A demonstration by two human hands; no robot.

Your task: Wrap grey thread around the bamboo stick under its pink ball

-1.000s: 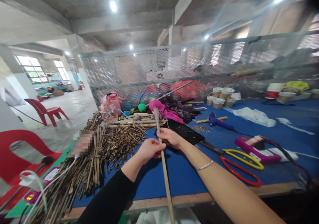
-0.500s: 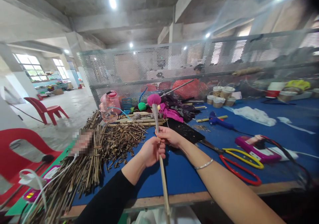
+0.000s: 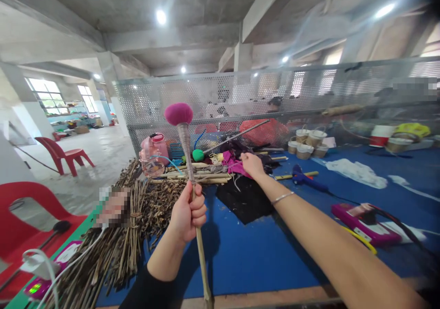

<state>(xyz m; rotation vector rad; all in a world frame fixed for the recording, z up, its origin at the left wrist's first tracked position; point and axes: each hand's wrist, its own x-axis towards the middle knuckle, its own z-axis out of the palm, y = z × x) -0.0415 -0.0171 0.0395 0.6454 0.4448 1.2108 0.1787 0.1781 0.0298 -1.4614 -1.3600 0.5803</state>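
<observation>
My left hand (image 3: pixel 189 212) is closed around a pale wooden stick (image 3: pixel 202 263), held upright and tilted slightly left. A round magenta cloth head (image 3: pixel 178 113) tops the stick, with grey yarn wrapping (image 3: pixel 185 146) below it. My right hand (image 3: pixel 252 166) is closed in a pinch on a thin grey yarn (image 3: pixel 220 176), which runs back toward the stick just above my left hand. Behind my right hand lies magenta cloth (image 3: pixel 231 162). A black cloth (image 3: pixel 242 201) is spread on the table below it.
Dried stalks (image 3: pixel 120 249) are heaped on the left of the blue table (image 3: pixel 240 258). A pink jug (image 3: pixel 151 162), a green ball (image 3: pixel 198 155) and sticks stand behind. On the right are a blue glue gun (image 3: pixel 305 179), a purple power strip (image 3: pixel 366 226), small pots (image 3: pixel 304 151) and a yellow scissor handle (image 3: pixel 364 241).
My right hand has left the stick and moved right and away, drawing the yarn out. My left hand has shifted left with the stick, whose magenta head is higher and nearer.
</observation>
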